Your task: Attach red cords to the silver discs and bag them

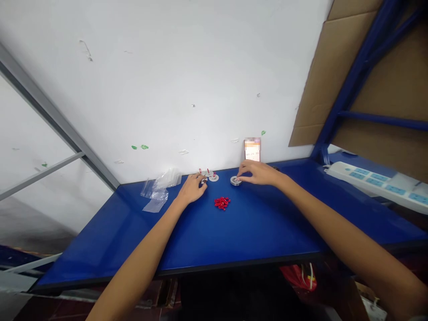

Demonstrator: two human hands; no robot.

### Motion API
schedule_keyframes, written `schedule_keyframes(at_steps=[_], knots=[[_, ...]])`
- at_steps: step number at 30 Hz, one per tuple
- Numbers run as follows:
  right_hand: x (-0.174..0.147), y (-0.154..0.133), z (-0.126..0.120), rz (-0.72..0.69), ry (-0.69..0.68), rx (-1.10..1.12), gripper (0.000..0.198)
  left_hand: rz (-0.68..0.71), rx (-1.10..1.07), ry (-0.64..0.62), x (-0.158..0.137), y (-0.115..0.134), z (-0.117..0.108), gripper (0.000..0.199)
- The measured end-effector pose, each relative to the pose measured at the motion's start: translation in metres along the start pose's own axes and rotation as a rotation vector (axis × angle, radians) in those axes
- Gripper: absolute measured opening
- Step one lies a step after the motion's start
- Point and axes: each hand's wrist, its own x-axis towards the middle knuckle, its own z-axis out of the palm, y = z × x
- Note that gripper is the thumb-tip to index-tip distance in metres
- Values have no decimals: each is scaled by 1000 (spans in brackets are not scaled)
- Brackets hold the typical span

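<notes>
My left hand [192, 189] is at the back of the blue table, its thumb and fingers curled around a small pale disc that they partly cover. Right beside its fingertips lie several flat round discs [214, 178] with red cord loops standing up from them. My right hand [256, 172] reaches in from the right, with thumb and fingertips closed at the edge of a short stack of silvery round discs [235, 182]. Between the hands, nearer to me, is a small pile of red cord loops [222, 203].
Clear plastic bags [160, 187] lie left of my left hand. A phone [252, 150] showing a timer leans on the white wall behind my right hand. A white power strip [377, 182] sits at the right, beside a blue metal frame [347, 80]. The blue table [214, 240] has a dark front edge.
</notes>
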Motion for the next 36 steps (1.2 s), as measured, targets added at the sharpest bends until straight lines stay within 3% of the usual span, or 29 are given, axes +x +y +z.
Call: schedule_keyframes(at_steps=[4, 8, 11, 15, 20, 31, 36], knots=[[0, -9, 4, -19, 26, -46, 21, -75, -66, -56, -3, 4, 0, 38], [4, -21, 9, -33, 73, -63, 21, -96, -289, 87, -3, 18, -8, 45], [11, -37, 20, 19, 191, 103, 23, -116, -673, 203, -3, 43, -11, 48], [17, -61, 38, 28, 329, 348, 30, -120, -1141, 139, -8, 82, -4, 48], [15, -76, 43, -48, 443, 147, 26, -173, -1495, 18, -19, 107, 3, 50], [12, -76, 33, -109, 361, -88, 24, -193, -1367, 100, -17, 98, 5, 62], [12, -75, 24, -181, 350, -199, 13, -191, -1353, 27, -16, 97, 3, 60]])
